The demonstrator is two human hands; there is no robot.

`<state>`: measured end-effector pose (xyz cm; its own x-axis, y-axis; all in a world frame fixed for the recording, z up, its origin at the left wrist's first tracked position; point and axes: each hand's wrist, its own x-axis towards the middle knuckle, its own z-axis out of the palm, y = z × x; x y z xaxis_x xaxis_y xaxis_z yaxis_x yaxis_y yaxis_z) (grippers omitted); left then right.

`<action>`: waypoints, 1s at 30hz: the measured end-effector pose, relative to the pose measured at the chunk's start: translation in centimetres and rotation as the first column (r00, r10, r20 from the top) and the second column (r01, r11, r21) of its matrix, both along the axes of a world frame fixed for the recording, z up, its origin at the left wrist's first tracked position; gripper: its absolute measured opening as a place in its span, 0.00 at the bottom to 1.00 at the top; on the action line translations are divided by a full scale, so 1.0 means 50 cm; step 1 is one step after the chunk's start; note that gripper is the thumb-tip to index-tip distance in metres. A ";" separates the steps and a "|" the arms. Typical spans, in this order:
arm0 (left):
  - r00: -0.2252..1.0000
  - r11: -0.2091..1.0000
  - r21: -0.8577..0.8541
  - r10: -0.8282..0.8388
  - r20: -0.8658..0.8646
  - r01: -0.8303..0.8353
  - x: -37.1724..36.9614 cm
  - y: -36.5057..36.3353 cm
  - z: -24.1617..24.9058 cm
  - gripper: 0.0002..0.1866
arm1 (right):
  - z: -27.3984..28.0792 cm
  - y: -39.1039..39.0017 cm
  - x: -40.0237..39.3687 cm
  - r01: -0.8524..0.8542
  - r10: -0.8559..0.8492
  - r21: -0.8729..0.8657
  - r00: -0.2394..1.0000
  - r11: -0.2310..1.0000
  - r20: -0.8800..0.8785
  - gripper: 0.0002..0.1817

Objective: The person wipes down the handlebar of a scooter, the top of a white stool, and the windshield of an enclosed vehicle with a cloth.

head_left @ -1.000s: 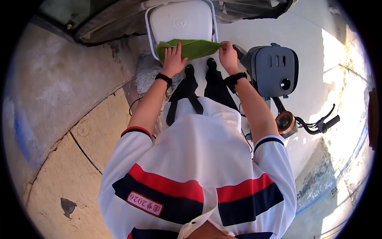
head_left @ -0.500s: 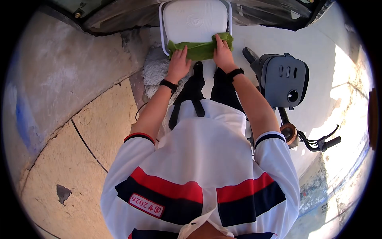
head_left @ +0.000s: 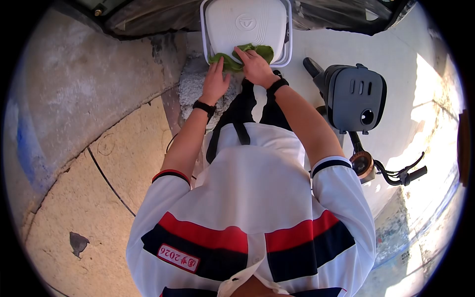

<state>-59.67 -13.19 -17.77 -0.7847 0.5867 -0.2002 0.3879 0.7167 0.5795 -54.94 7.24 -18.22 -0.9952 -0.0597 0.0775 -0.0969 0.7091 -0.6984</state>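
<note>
A green cloth [head_left: 262, 50] lies bunched and folded over the front edge of a white ribbed seat [head_left: 246, 37] with a round emblem. My left hand [head_left: 214, 85] has its fingers on the cloth's left end, the thumb slightly apart, pinching that edge. My right hand [head_left: 257, 68] is on the middle of the cloth, gripping a fold with its index finger stretched over it. Part of the cloth is hidden beneath the right hand. Both wrists wear dark bands.
A white tubular frame [head_left: 290, 29] surrounds the seat. To the right stands a vehicle with a dark grey front box [head_left: 357, 99], a round lamp [head_left: 362, 164] and a handlebar [head_left: 414, 174]. A rough pale slab [head_left: 195, 86] lies by the seat's left front.
My right hand has moved left, bringing the cloth's right end toward the middle. The cloth is now narrower and bunched. My left hand has shifted slightly left and stays at the left end.
</note>
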 end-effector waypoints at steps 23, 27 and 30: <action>0.925 0.924 0.102 -0.376 0.053 0.369 -0.062 0.133 0.022 0.32 | -0.052 0.101 -0.008 0.327 -0.342 0.268 0.940 0.906 0.007 0.38; 0.935 0.930 0.289 -0.291 0.202 0.227 -0.052 0.101 0.011 0.30 | -0.042 0.089 -0.009 0.181 -0.175 0.217 0.983 0.959 -0.047 0.40; 0.982 0.953 0.299 -0.096 0.165 0.043 -0.032 0.086 0.017 0.27 | -0.024 0.060 -0.001 -0.004 -0.002 0.189 1.000 0.982 0.030 0.44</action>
